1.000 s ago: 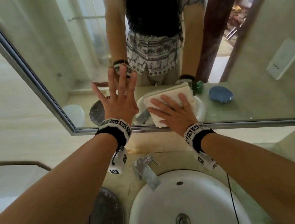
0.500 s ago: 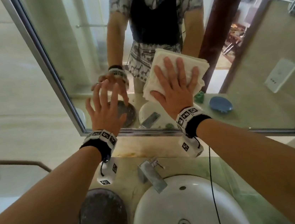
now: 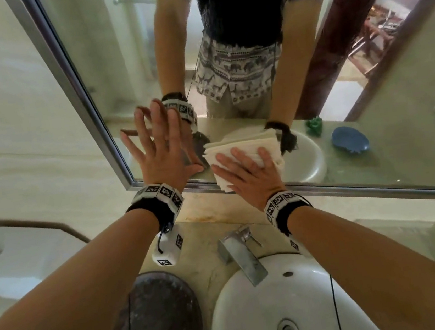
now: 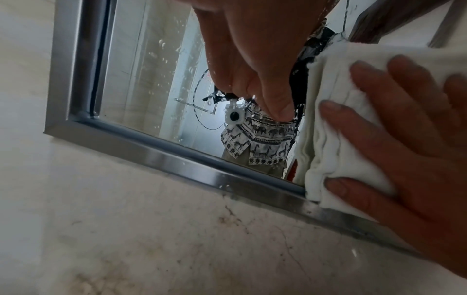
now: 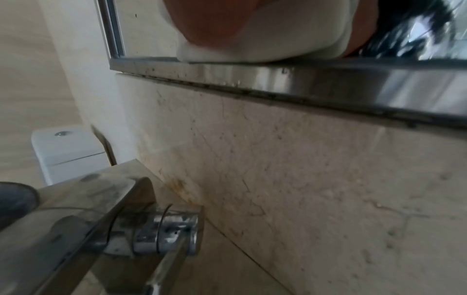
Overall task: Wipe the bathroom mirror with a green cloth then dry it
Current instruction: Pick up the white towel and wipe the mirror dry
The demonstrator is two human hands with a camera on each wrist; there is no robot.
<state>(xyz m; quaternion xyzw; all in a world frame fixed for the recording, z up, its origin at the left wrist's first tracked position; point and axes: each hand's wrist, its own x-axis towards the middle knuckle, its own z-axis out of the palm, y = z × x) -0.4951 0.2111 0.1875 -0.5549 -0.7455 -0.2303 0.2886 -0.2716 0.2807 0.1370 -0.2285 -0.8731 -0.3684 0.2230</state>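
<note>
The metal-framed mirror (image 3: pixel 365 86) hangs above the sink. My right hand (image 3: pixel 247 172) presses a folded white cloth (image 3: pixel 238 145) flat against the glass at its bottom edge, fingers straight and spread. The cloth's lower corner overlaps the frame (image 4: pixel 177 155). My left hand (image 3: pixel 159 150) lies flat on the glass just left of the cloth, fingers spread, holding nothing. Water drops (image 4: pixel 161 55) dot the glass near the left frame. A green cloth (image 3: pixel 314 125) shows only as a reflection, lying on the counter. The right wrist view shows the white cloth (image 5: pixel 265 40) under my palm.
Below the mirror are a marble splashback (image 5: pixel 278 159), a steel faucet (image 3: pixel 240 252) and a white sink (image 3: pixel 323 302). A dark round object (image 3: pixel 161 317) sits left of the sink. A toilet tank (image 5: pixel 65 151) stands at the far left. A blue dish (image 3: pixel 350 139) shows in the reflection.
The right hand slid the white cloth up the glass, then back down to the bottom frame. The left hand stayed flat on the mirror.
</note>
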